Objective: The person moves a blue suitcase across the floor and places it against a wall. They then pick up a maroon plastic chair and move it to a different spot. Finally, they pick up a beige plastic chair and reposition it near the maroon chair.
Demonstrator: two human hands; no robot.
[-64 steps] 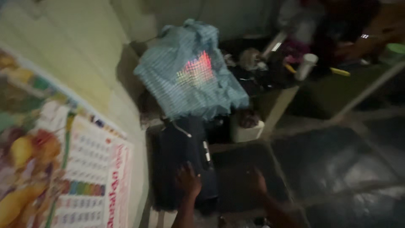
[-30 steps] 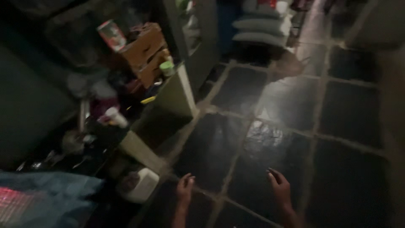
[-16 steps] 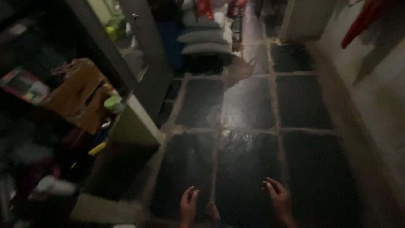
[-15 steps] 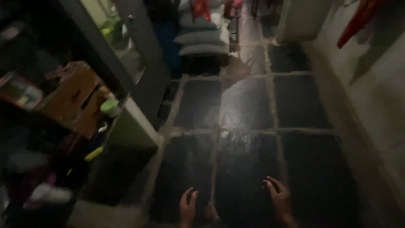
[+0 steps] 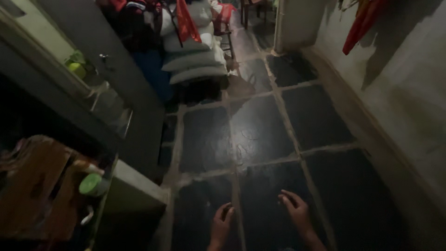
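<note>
Left hand (image 5: 221, 224): low in the frame, fingers loosely spread, holding nothing, hovering over a pale joint of the floor.
Right hand (image 5: 296, 213): just right of it, apart from it, fingers slack and half curled, nothing in its grasp; in this dim light contact with the floor cannot be told.
Floor (image 5: 260, 135): large dark glossy slabs with light joints, running away from the hands down a narrow passage.
Shelf unit (image 5: 134, 188): near left, pale edge; holds a brown box (image 5: 35, 186) and a green-capped container (image 5: 92, 184).
Grey cabinet (image 5: 88, 42): further left, with something small and yellow-green (image 5: 76, 69) behind its pane.
Wall (image 5: 409, 93): right side, pale, with a red cloth (image 5: 360, 21) hanging high up.
Stacked pale sacks (image 5: 193, 60): far end of the passage, with red fabric (image 5: 186, 21) draped over them.
</note>
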